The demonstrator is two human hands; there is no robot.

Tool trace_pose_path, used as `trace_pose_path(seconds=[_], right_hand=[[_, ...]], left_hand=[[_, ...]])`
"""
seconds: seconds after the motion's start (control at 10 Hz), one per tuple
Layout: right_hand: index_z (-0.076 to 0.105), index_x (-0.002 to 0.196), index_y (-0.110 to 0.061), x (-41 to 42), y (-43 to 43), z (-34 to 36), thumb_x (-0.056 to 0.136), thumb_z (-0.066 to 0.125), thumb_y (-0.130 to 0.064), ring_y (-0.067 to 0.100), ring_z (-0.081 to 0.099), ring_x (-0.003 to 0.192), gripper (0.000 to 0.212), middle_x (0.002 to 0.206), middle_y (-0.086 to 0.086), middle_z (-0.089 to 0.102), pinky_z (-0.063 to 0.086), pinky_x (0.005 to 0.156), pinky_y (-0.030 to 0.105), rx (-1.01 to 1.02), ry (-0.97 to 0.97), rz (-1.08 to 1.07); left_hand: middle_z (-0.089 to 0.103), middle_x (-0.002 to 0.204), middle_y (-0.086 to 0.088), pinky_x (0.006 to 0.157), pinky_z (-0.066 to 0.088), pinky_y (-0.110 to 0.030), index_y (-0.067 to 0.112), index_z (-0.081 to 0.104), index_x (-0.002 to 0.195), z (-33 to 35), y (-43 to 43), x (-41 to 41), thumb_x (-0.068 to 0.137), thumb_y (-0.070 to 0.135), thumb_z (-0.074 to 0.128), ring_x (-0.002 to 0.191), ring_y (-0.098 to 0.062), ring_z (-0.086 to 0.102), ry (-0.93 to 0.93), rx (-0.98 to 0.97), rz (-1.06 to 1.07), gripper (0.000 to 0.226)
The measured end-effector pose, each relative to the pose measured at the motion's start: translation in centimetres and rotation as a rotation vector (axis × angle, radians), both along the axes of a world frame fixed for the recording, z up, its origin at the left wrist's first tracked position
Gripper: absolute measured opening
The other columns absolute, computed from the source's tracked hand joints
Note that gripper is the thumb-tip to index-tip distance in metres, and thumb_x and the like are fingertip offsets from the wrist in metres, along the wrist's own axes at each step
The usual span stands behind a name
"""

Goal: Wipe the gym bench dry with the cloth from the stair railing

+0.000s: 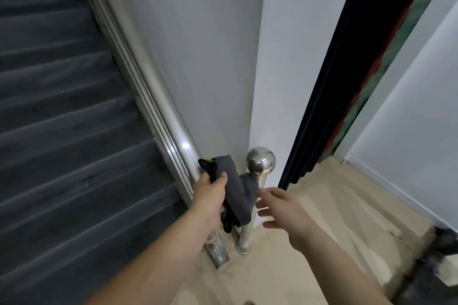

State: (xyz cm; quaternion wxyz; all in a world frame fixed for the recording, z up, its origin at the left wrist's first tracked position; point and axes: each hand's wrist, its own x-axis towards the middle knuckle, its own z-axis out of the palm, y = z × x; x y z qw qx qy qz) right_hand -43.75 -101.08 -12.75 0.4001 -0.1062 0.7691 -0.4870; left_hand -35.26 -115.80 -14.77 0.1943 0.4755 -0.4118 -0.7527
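Left hand grips the cloth (hanging lengthwise downward) at the railing.

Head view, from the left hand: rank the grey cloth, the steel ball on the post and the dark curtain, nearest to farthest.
1. The grey cloth: gripped by the left hand, at the lower end of the handrail.
2. The steel ball: just right of the cloth, atop the post.
3. The dark curtain: farther right, beyond the post.

On my feed I see dark grey stairs rising at left, a white wall ahead, a black curtain hanging right of it, pale wooden floor below
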Motion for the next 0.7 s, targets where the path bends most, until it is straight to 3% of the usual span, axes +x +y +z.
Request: trace_pose_path(seconds=[0.2,0.3,0.4,0.5,0.6,0.7], right_hand=[[0.074,0.103,-0.014,-3.4,-2.8,-2.0,0.100,0.056,-0.034,0.032,0.071,0.106,0.027,0.109,0.014,0.075,0.061,0.089,0.047,0.036,-0.055,-0.073],[0.074,0.103,-0.015,-3.6,-4.5,-3.6,0.100,0.055,-0.036,0.030,0.071,0.097,0.028,0.105,0.013,0.075,0.059,0.080,0.041,0.087,-0.069,-0.104],[0.071,0.107,-0.023,-2.5,-6.3,-4.9,0.101,0.053,-0.038,0.023,0.063,0.096,0.024,0.111,0.006,0.069,0.053,0.075,0.034,0.173,-0.105,-0.074],[0.072,0.102,-0.017,-0.8,-7.9,-6.0,0.101,0.054,-0.032,0.024,0.058,0.091,0.023,0.100,0.010,0.065,0.048,0.073,0.033,0.199,-0.094,-0.106],[0.067,0.100,0.003,0.4,-8.9,-6.6,0.095,0.054,-0.030,0.018,0.048,0.071,0.036,0.079,0.009,0.057,0.041,0.066,0.032,0.210,0.051,-0.242],[0.070,0.087,-0.003,1.0,-9.3,-5.3,0.093,0.055,-0.029,0.017,0.053,0.064,0.030,0.074,0.003,0.064,0.045,0.061,0.032,0.174,0.113,-0.413]], left_hand=[[0.068,0.129,-0.013,0.097,0.053,-0.065,0.026,0.057,0.135,-1.5,-4.3,-3.7,0.100,0.020,0.062,0.114,-0.039,0.068,0.096,0.225,-0.035,0.035],[0.070,0.117,-0.012,0.093,0.058,-0.058,0.015,0.057,0.130,-1.5,-5.7,-3.2,0.103,0.020,0.057,0.104,-0.033,0.071,-0.199,0.089,-0.391,0.027],[0.072,0.098,-0.013,0.087,0.063,-0.050,0.006,0.062,0.112,-1.6,-8.0,-2.2,0.102,0.025,0.057,0.090,-0.028,0.076,-0.456,-0.076,-0.617,0.021],[0.077,0.095,-0.017,0.076,0.066,-0.047,0.009,0.067,0.105,-1.2,-10.7,-1.4,0.100,0.026,0.061,0.081,-0.028,0.079,-0.447,-0.167,-0.680,0.019],[0.078,0.091,-0.015,0.079,0.065,-0.047,0.013,0.070,0.099,-0.3,-12.1,-1.8,0.100,0.021,0.060,0.075,-0.025,0.077,-0.360,-0.250,-0.720,0.013],[0.078,0.085,-0.009,0.075,0.063,-0.039,0.016,0.072,0.095,0.4,-12.1,-2.5,0.100,0.019,0.059,0.070,-0.017,0.070,-0.258,-0.374,-0.778,0.015]])
